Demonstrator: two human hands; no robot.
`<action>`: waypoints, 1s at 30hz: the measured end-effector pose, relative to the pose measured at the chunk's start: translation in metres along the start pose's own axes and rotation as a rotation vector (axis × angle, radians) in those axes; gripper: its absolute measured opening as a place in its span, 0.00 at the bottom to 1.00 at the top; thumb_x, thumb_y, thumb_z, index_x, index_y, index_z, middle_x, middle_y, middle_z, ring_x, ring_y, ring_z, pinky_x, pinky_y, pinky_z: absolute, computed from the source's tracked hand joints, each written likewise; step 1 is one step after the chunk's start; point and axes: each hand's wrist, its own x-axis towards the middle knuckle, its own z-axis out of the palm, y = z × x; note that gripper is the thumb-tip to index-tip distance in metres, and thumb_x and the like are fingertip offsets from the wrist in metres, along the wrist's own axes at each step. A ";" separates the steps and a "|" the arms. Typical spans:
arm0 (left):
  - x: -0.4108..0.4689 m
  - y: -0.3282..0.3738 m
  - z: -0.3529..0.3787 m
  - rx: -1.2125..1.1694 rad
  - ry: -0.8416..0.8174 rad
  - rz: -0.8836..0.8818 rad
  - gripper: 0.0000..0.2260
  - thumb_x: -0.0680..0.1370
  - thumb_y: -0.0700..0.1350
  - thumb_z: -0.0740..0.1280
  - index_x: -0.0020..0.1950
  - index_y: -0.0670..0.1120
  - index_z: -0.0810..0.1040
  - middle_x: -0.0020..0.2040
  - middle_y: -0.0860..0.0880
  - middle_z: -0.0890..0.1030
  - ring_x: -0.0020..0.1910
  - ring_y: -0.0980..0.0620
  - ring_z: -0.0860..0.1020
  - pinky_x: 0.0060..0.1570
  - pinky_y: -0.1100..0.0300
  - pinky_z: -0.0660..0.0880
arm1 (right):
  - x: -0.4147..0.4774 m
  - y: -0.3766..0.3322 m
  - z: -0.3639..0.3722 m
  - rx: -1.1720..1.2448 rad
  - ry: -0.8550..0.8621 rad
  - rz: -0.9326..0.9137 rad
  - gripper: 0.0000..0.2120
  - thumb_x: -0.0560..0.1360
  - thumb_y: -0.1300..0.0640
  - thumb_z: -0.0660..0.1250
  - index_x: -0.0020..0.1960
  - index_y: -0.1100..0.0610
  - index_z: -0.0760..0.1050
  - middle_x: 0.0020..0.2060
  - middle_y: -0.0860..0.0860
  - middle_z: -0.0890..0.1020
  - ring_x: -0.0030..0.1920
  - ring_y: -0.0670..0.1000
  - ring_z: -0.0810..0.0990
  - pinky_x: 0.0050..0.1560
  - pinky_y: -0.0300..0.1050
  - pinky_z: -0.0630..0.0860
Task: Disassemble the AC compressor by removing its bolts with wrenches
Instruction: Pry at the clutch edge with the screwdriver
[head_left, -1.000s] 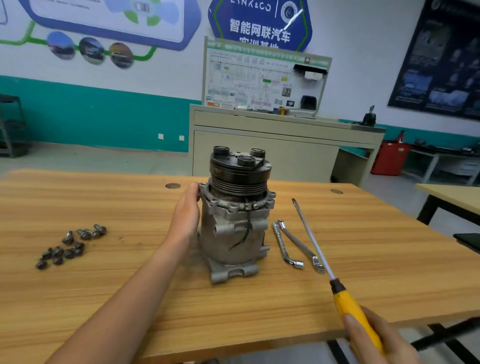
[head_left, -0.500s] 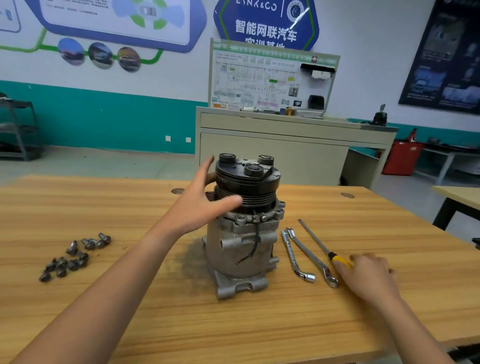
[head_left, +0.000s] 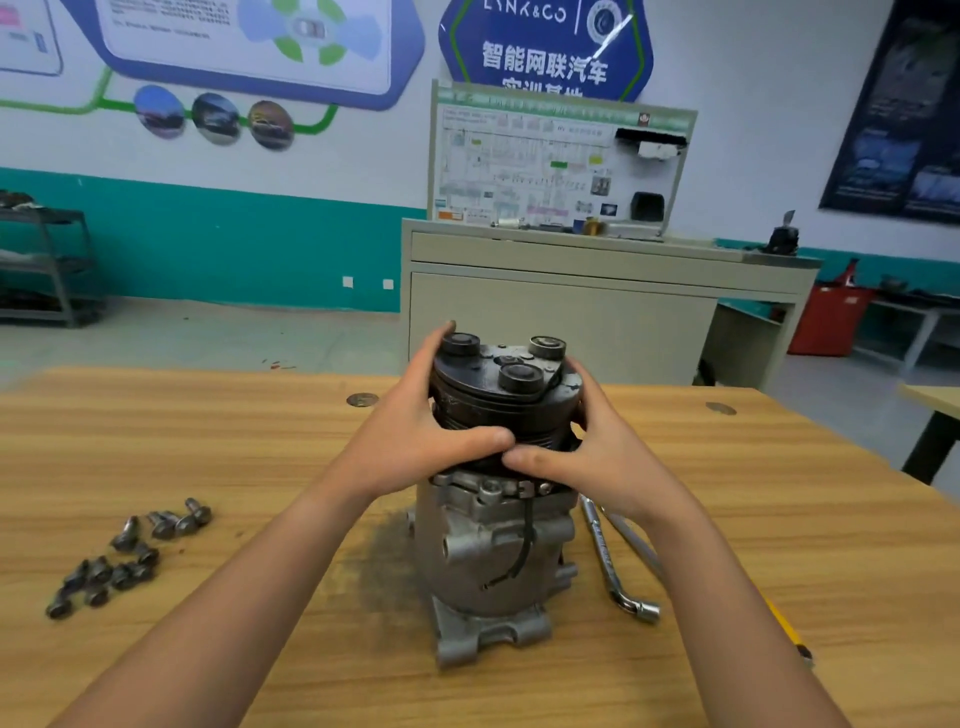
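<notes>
- Standing upright near the middle of the worktop, the compressor rests on its feet — steady for an upward pull.
- Its black pulley is clasped from either side by the left hand and right hand, thumbs nearly meeting in front, likely to lift it off.
- Two wrenches lie just right of it, partly beneath the right forearm.
- Loose bolts sit heaped toward the left edge — away from the work.

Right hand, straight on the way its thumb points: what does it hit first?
The left hand: its thumb tip lies just ahead of the thumb of the right hand, both across the front of the black pulley, nearly touching. Depth between them is unclear.
</notes>
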 end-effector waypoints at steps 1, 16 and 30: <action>0.000 -0.002 0.002 -0.007 0.024 0.007 0.46 0.59 0.56 0.79 0.70 0.63 0.56 0.56 0.74 0.68 0.57 0.73 0.72 0.59 0.67 0.72 | 0.002 -0.001 0.000 0.001 0.004 -0.013 0.50 0.50 0.40 0.76 0.68 0.44 0.60 0.56 0.33 0.74 0.55 0.28 0.71 0.47 0.21 0.69; 0.009 -0.006 0.004 -0.102 0.055 0.094 0.40 0.54 0.57 0.75 0.63 0.63 0.64 0.57 0.67 0.76 0.59 0.67 0.74 0.56 0.73 0.69 | 0.006 0.004 0.006 0.141 0.200 -0.065 0.39 0.46 0.55 0.81 0.55 0.40 0.72 0.50 0.41 0.82 0.53 0.40 0.79 0.49 0.35 0.77; -0.068 -0.008 0.002 -0.023 0.208 -0.180 0.48 0.61 0.74 0.63 0.76 0.59 0.49 0.71 0.63 0.60 0.68 0.67 0.62 0.60 0.70 0.62 | -0.102 0.065 -0.094 -0.981 0.286 0.849 0.51 0.58 0.22 0.41 0.66 0.54 0.69 0.61 0.58 0.73 0.60 0.58 0.70 0.57 0.53 0.71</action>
